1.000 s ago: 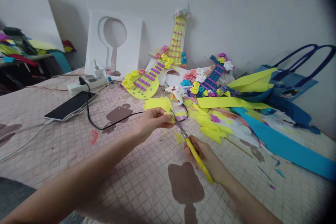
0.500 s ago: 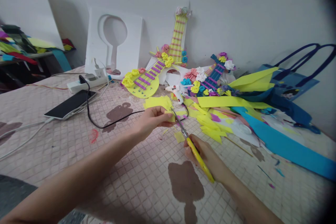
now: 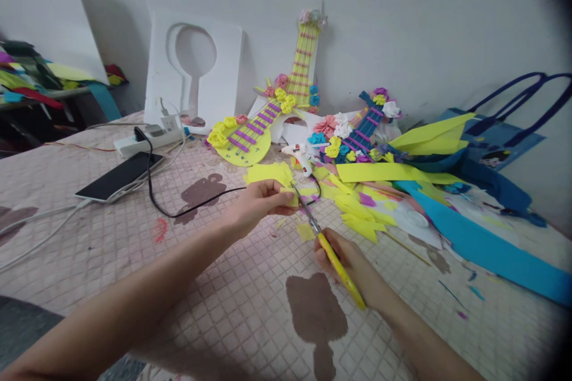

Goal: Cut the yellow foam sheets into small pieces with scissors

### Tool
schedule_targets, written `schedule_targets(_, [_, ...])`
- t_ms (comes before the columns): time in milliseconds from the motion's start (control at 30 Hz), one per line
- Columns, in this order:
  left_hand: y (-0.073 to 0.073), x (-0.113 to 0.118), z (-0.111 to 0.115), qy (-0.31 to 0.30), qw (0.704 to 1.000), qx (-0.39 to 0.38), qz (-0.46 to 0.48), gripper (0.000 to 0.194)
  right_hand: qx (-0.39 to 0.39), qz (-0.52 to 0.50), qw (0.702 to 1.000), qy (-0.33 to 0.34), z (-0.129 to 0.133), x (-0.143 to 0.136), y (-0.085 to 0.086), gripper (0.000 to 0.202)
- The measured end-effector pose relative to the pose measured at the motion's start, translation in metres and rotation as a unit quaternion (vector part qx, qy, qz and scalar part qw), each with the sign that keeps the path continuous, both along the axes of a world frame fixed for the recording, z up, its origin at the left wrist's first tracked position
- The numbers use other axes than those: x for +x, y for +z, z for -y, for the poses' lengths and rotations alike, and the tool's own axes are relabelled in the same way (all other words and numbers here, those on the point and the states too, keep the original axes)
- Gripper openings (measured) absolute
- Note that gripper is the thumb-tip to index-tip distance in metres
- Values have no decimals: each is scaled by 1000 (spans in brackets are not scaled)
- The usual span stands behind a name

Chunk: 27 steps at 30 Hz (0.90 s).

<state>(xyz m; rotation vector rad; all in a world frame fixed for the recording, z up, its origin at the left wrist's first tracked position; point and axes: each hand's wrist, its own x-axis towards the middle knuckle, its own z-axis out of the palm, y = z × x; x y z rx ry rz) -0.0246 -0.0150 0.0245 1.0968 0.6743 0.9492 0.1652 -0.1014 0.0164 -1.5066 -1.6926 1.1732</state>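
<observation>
My left hand (image 3: 268, 197) pinches a small piece of yellow crepe paper (image 3: 290, 196) between thumb and fingers. In my right hand (image 3: 342, 253) is a pair of scissors (image 3: 333, 259) with yellow handles, its blades pointing up and left to the edge of that paper. Whether the blades are fully closed is hard to make out. Just behind my left hand lies a stack of yellow paper pieces (image 3: 267, 174). A yellow scrap (image 3: 305, 232) rests on the cloth below the blades.
A white glue gun (image 3: 300, 161) with a black cord stands behind my hands. Paper-flower guitars (image 3: 245, 146) lean at the back. To the right are yellow scraps (image 3: 360, 217), a blue paper strip (image 3: 491, 250) and a bag (image 3: 504, 137). Leftward sit a phone (image 3: 120, 177) and power strip (image 3: 149, 140).
Almost nothing differs. Both hands keep their places, with the scissors still at the edge of the yellow paper.
</observation>
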Motion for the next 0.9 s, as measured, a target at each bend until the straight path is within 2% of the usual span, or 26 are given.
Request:
schedule_targets(200, [-1, -1, -1, -3, 1000, -4, 3, 22, -16, 3, 1000, -7, 0, 1, -1, 12])
schedule_targets(500, [3, -1, 0, -2, 1000, -2, -6, 20, -46, -52, 997, -19, 0, 0, -1, 12])
schedule_targets(733, [5, -1, -1, -1, 1000, 0, -7, 20, -9, -9, 1000, -11, -1, 6, -10, 17])
schedule_targets(900, [5, -3, -1, -2, 1000, 0, -3, 20, -10, -12, 1000, -9, -1, 8, -12, 17])
